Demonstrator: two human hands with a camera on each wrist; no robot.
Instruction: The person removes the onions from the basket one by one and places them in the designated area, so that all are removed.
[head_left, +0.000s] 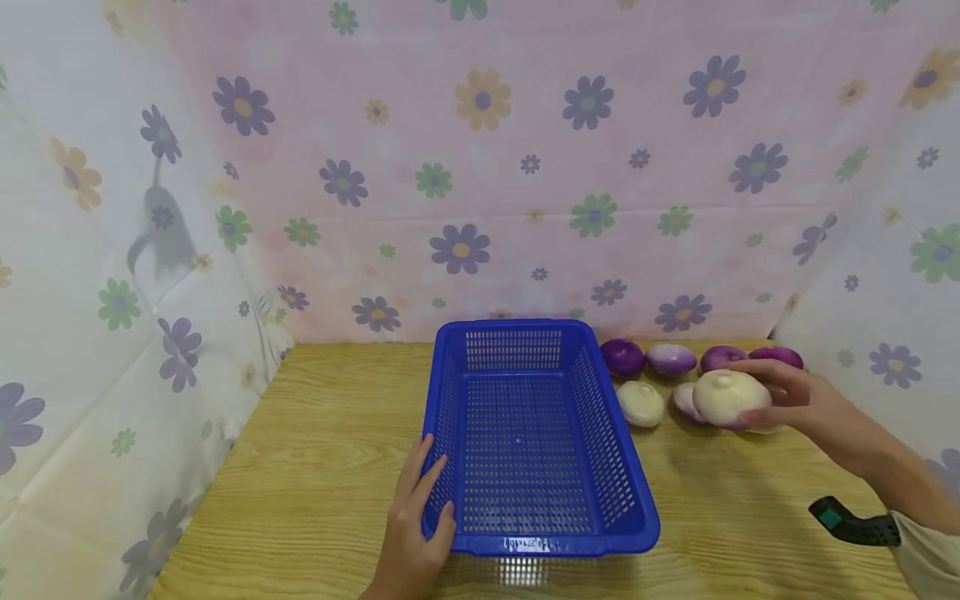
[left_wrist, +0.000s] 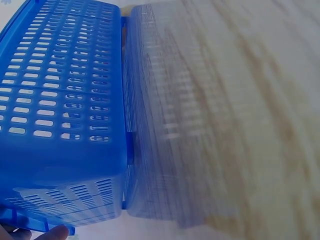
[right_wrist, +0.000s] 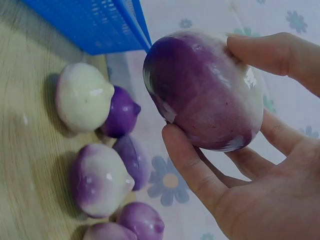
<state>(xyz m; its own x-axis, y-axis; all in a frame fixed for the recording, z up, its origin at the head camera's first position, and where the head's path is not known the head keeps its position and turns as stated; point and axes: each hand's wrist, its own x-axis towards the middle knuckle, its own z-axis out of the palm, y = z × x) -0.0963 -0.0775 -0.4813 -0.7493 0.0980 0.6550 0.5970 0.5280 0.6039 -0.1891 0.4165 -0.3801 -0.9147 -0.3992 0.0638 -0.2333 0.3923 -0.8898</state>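
Note:
Held up over the right side of the table in my right hand is a glossy onion, white near its nub and purple on the other side. The right wrist view shows thumb and fingers curved round this onion. My left hand rests against the left rim of an upright blue plastic basket, near its front corner, fingers fairly straight with the tips over the rim. In the left wrist view, fingertips show low beside the basket's slotted wall. Nothing lies inside the basket.
Several onions stand right of the basket: a purple one, a pale purple one, a white one and others partly behind the right hand. Flower-patterned cloth encloses the wooden table at the back and sides.

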